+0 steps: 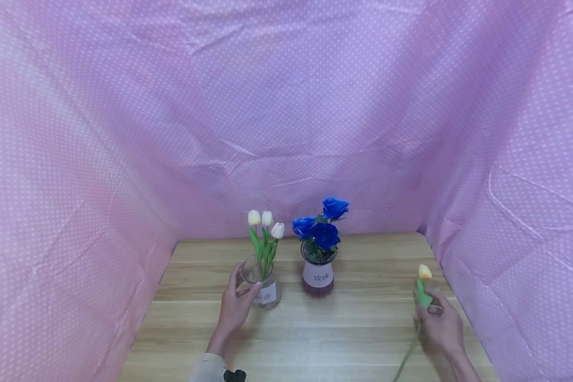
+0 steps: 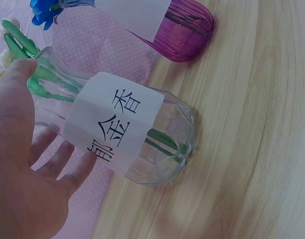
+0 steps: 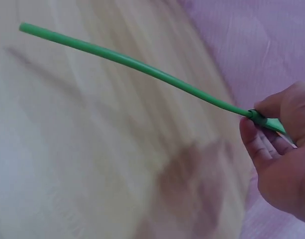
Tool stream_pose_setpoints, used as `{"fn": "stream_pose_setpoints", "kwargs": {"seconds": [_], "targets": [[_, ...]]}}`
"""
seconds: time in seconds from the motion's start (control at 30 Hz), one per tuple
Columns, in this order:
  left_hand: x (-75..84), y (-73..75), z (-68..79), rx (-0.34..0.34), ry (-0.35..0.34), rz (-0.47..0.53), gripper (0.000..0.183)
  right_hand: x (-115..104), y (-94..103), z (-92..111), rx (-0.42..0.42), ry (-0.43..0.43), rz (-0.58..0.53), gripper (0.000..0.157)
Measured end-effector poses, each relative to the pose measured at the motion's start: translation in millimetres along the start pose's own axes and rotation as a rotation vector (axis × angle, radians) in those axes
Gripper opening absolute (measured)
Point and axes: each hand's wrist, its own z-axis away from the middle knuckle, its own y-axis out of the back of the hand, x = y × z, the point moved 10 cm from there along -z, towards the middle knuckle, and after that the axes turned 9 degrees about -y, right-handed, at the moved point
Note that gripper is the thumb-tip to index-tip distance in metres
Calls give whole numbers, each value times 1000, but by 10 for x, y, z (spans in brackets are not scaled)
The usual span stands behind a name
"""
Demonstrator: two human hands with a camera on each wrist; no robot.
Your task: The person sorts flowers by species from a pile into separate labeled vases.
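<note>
My left hand (image 1: 237, 303) grips a clear glass vase (image 2: 167, 107) by its neck and side, thumb near the rim and fingers around the far side. The vase stands on the table and has a white paper label (image 2: 115, 119) with black characters. Several white tulips (image 1: 267, 218) stand in it, their green stems (image 2: 164, 143) reaching the bottom. At the right side of the table, my right hand (image 1: 443, 321) pinches a single pale yellow tulip (image 1: 424, 272) just below its leaves. Its bare green stem (image 3: 137, 64) sticks out from the fingers, above the tabletop.
Beside the clear vase, to its right, stands a purple vase (image 1: 318, 289) with a white label and several blue roses (image 1: 326, 235). The wooden table (image 1: 353, 339) is enclosed by pink dotted cloth (image 1: 286, 106) at the back and both sides.
</note>
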Motion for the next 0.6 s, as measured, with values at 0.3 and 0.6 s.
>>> {"fn": "stream_pose_setpoints", "kwargs": {"seconds": [0.3,0.6], "targets": [[-1,-1,-1,2,-1,7,79,-556,196,125,138,180,-243,53],[-10,0,-4,0,4,0,81,-1036,290,278,166,270,-378,55]]}}
